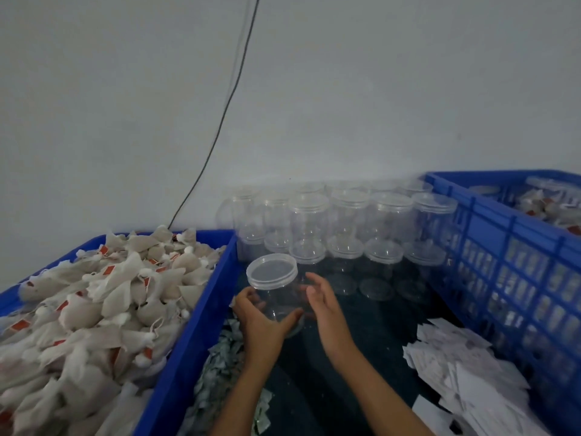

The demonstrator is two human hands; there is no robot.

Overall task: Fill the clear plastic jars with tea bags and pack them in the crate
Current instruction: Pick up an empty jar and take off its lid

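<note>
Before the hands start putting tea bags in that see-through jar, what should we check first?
1. Clear plastic jar held firmly: ok, left hand grips its lower side.
2. Right hand free to unscrew: ok, open beside the jar.
3. Round clear lid off: not ok, it sits on top.
4. Jar empty inside: ok, nothing shows through.
5. White tea bags near: ok, heaped in the blue tray on the left.
6. Space in the blue slatted crate: cannot tell.

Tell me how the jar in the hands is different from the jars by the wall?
The held jar is tilted, gripped by the left hand; the stacked jars stand upright, untouched. The held jar is alone; those sit in two layers. All look clear, empty and lidded.
</note>
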